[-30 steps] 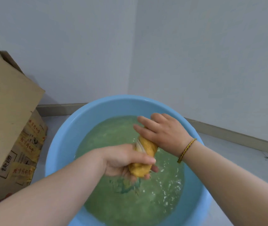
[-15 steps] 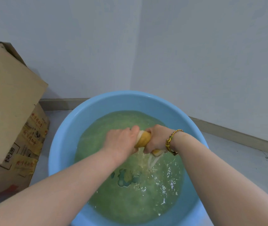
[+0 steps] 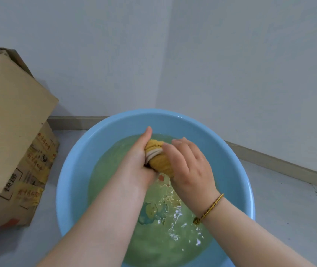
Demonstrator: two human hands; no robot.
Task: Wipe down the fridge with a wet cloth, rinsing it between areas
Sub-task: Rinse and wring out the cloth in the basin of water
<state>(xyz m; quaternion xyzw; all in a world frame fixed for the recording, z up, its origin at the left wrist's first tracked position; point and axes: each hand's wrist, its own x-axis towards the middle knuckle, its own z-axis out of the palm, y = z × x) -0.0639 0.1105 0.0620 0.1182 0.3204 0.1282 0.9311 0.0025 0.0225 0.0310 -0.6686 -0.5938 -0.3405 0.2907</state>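
Note:
A yellow cloth with a white band, twisted into a tight roll, is held above a light blue basin of greenish water. My left hand grips the roll's left end, thumb pointing up. My right hand wraps over the right end, fingers curled across the top. A woven bracelet sits on my right wrist. The fridge is not in view.
A large cardboard box with printed labels stands on the floor just left of the basin. White walls meet in a corner behind the basin, with a baseboard running along the right. Grey floor lies to the right.
Both hands have shifted their hold on the twisted cloth and raised it slightly. The stream of wrung water seen half a second ago has stopped.

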